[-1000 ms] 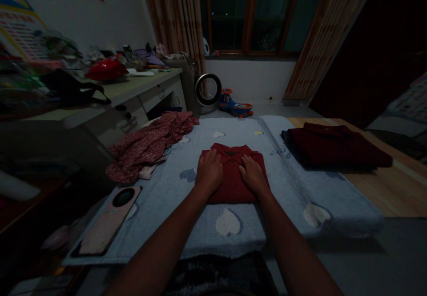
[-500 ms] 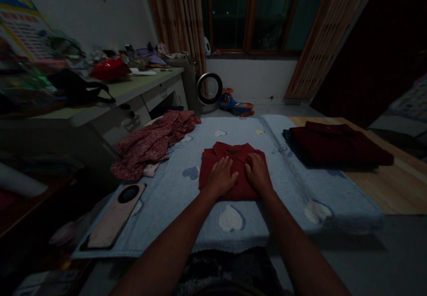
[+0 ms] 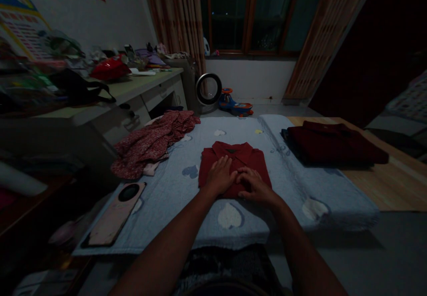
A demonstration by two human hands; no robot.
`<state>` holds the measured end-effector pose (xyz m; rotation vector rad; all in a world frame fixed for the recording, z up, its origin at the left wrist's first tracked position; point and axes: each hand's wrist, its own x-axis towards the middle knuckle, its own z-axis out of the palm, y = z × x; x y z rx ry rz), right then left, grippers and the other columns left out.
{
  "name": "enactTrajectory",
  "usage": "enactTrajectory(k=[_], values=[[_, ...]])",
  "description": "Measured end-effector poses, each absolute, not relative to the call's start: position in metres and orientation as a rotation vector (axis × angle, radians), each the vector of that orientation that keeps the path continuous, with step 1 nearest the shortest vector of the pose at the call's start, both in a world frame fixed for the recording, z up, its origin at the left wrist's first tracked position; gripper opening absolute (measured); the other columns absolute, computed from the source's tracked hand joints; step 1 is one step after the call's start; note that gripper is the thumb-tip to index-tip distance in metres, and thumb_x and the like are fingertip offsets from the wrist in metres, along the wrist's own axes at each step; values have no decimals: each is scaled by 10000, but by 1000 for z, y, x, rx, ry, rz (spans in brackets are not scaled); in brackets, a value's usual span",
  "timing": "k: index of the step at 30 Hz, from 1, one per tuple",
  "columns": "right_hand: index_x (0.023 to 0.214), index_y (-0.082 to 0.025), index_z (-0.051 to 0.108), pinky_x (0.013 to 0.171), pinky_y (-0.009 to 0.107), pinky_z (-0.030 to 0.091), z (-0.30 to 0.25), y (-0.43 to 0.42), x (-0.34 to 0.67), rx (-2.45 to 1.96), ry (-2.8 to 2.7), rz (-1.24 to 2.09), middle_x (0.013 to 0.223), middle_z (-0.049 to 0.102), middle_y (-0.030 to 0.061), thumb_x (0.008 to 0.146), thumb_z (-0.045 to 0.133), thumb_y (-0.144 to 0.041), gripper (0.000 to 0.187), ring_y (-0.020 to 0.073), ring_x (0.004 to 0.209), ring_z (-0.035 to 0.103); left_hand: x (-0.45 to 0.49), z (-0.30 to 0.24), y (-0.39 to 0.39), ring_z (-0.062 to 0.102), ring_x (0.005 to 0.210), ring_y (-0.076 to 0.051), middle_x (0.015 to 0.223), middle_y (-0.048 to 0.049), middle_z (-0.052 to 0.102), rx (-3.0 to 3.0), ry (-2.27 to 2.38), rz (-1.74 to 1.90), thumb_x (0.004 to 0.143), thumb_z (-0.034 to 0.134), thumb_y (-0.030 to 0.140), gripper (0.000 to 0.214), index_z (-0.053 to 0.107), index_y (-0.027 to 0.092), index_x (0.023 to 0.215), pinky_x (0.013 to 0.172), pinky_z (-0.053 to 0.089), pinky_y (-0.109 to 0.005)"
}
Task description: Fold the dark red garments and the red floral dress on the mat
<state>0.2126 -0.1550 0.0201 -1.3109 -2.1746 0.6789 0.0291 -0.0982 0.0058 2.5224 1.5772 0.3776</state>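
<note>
A folded red collared shirt (image 3: 245, 154) lies on a blue cloth with heart shapes (image 3: 200, 225), its collar at the far side. My left hand (image 3: 220, 177) rests flat on the shirt's left half, fingers stretched toward the collar. My right hand (image 3: 254, 185) is over the near right part of the shirt, fingers bent and apart, thumb near the shirt's front edge. Its fingertips come close to my left thumb. Neither hand is wrapped round anything.
Folded dark red clothes (image 3: 333, 145) are stacked at the right, partly on a wooden board (image 3: 400, 185). A crumpled patterned red garment (image 3: 150, 149) lies at the left, beyond a phone (image 3: 113, 218). A cluttered desk (image 3: 133, 87) stands along the left wall.
My right hand has slid toward me and to the left across the shirt, its fingers now bent and turned toward my left hand. My left hand stays in place.
</note>
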Motion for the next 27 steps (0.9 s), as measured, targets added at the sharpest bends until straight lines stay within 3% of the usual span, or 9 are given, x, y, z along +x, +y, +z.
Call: enactTrajectory(k=[7, 12, 17, 22, 27], values=[[1015, -247, 656, 1134, 519, 249, 16, -156, 214, -1286, -2165, 681, 1424, 484, 82, 746, 730, -195, 285, 285, 1386, 351, 29, 5, -98, 285, 1480, -260, 1594, -135, 329, 2541, 1569, 383, 1000, 343, 465, 608, 372, 119, 1498, 1201, 247, -430], [864, -245, 702, 1150, 554, 194, 10, -159, 211, -1307, -2123, 659, 1427, 496, 62, 795, 669, -189, 95, 284, 1380, 366, 29, 6, -99, 283, 1481, -252, 1589, -131, 343, 2542, 1574, 397, 998, 354, 451, 601, 376, 115, 1496, 1203, 246, -422], [789, -235, 671, 1150, 513, 220, 6, -162, 209, -1260, -1987, 646, 1346, 562, 56, 822, 615, -190, 79, 267, 1367, 365, 29, 4, -99, 284, 1480, -247, 1586, -127, 349, 2555, 1568, 400, 999, 349, 452, 595, 380, 123, 1493, 1200, 249, -421], [803, -230, 594, 1032, 425, 370, 11, -157, 222, -1267, -1812, 618, 1166, 623, 73, 868, 543, -251, 85, 236, 1165, 522, 28, 3, -98, 283, 1481, -244, 1595, -116, 334, 2541, 1573, 403, 1000, 335, 480, 609, 378, 129, 1495, 1205, 237, -410], [793, -236, 553, 887, 390, 410, 10, -151, 250, -1504, -1776, 375, 905, 643, 53, 885, 504, -297, 121, 233, 917, 569, 28, 6, -99, 274, 1485, -245, 1595, -118, 332, 2524, 1564, 408, 999, 333, 481, 615, 373, 123, 1498, 1212, 225, -419]])
